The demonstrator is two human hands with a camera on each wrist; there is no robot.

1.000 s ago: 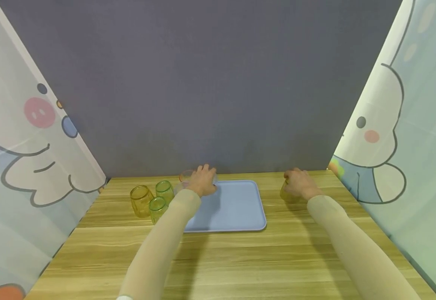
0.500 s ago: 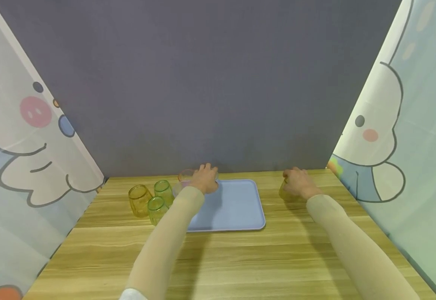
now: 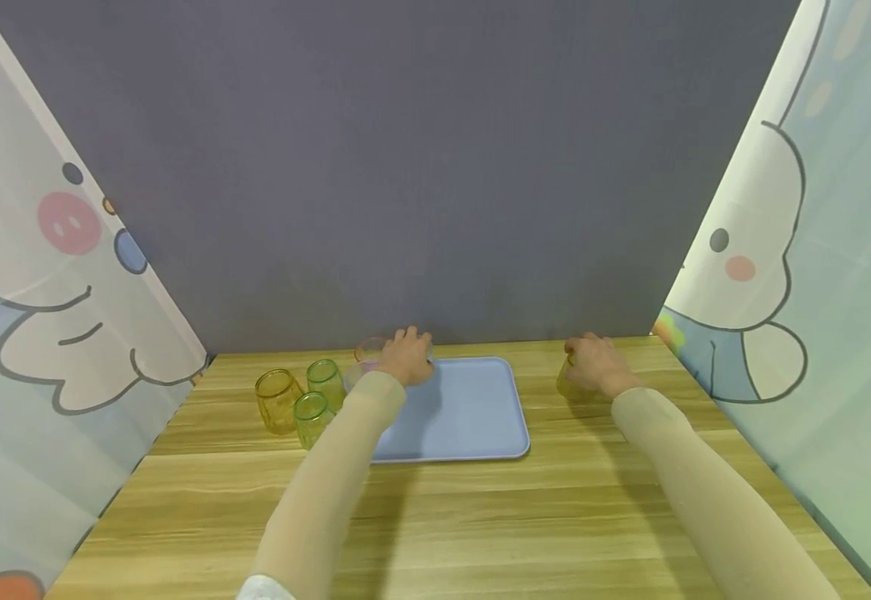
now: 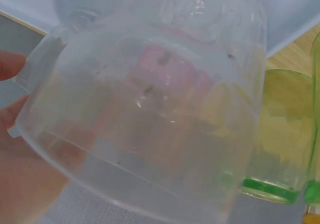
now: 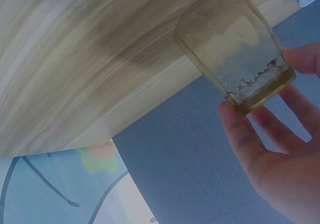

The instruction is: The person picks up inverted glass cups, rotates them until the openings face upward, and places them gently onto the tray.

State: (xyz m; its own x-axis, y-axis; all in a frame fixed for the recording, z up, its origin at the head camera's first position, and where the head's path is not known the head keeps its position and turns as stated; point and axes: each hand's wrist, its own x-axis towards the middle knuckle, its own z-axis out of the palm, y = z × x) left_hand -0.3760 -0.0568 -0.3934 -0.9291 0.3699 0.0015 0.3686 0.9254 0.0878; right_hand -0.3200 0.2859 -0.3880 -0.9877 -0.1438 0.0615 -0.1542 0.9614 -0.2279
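My left hand [image 3: 405,358] is over the back left part of the light blue tray [image 3: 473,408], its fingers around a clear glass [image 4: 50,46]. A larger clear vessel [image 4: 200,149] stands close by and fills most of the left wrist view, partly covering the held glass. Off the tray's right side, my right hand [image 3: 595,365] grips an amber glass [image 5: 230,39] by its upper end, with fingertips at the thick amber rim. That glass is upright, its lower end against the wooden table. Behind my left wrist, a glass with a reddish rim [image 3: 367,348] is partly hidden.
Left of the tray stand another amber glass [image 3: 279,404] and two green glasses, one farther back [image 3: 325,383] and one nearer [image 3: 311,417], overlapped by my left sleeve. A grey panel [image 3: 435,183] rises behind the table [image 3: 480,525]; cartoon-printed curtains [image 3: 750,275] hang at both sides.
My left hand shifts slightly right and then slightly back. The right hand keeps its grip on the amber glass, and the glasses on the left stay put.
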